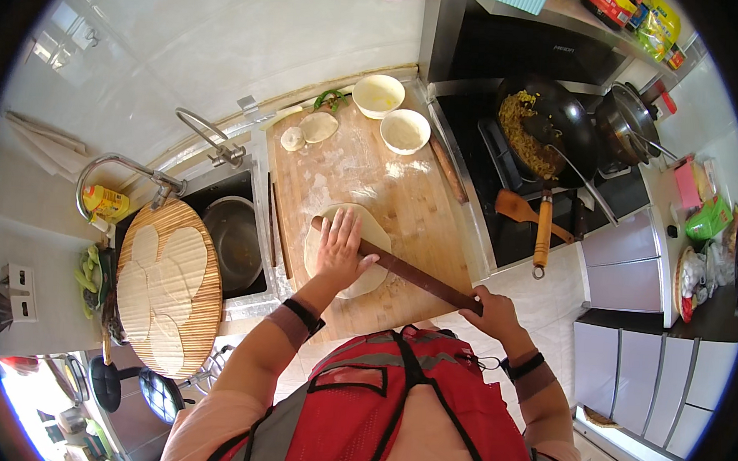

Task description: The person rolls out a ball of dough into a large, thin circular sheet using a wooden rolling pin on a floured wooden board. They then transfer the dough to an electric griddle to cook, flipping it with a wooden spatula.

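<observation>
My left hand point(341, 248) lies flat, fingers stretched, across a long dark wooden rolling pin point(426, 278). Below it, a flattened round of dough point(375, 228) is partly hidden by the hand and pin. My right hand point(493, 313) grips the pin's near right end, just past the edge of the wooden board point(322, 172). White flour dusts the board. Toward its back left sit a small dough ball point(292, 139) and a larger flattened dough piece point(319, 128).
Two white bowls point(405, 132) and another wooden rod point(448, 171) are at the board's back and right. A round slatted tray point(204, 322) bearing several dough sheets overlaps the sink, where a metal basin point(234, 242) sits. Right, a wok point(578, 119) of food and a wooden spatula point(517, 207) occupy the stove.
</observation>
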`<state>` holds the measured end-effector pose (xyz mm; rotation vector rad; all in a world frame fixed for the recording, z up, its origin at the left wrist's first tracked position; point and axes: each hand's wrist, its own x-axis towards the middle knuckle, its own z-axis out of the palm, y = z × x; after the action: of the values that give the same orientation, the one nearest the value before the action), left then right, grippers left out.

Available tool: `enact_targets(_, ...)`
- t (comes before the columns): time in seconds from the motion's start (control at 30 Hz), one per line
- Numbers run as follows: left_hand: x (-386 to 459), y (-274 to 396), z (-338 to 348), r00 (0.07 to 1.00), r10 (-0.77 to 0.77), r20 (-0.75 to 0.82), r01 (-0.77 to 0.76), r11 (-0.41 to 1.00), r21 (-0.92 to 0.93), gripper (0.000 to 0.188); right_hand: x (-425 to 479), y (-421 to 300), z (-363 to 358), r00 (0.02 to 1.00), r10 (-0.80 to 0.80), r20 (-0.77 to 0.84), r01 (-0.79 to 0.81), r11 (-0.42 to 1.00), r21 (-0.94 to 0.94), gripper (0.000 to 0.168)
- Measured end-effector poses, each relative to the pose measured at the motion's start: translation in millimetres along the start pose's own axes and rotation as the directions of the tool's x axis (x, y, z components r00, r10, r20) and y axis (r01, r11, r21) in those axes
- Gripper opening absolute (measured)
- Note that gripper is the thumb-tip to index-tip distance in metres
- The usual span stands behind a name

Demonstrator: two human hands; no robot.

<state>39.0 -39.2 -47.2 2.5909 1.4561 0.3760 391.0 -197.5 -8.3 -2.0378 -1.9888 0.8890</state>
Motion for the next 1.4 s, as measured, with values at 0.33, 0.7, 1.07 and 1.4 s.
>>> enact_targets(0.33,112,9,14,0.999,0.024,0.042,-0.03,0.988,0.152,0.092,3,14,3,0.983,0.015,-0.183,-0.007,0.999,0.047,0.045)
enact_targets(0.7,133,-23,16,0.988,0.006,-0.153,-0.036,0.98,-0.197,0.085,16,29,6,0.98,0.003,-0.198,0.024,0.991,0.131,0.034)
enact_targets(1.07,-1,-54,-2,0.988,0.063,0.14,-0.078,0.991,0.108,0.087,15,25,7,0.983,0.164,-0.082,-0.129,0.936,0.327,0.034)
enact_targets(1.4,-19,-14,8,0.937,-0.338,-0.088,0.343,0.938,0.057,0.105,-1,6,-2,0.999,-0.02,-0.03,0.024,0.99,0.142,0.036)
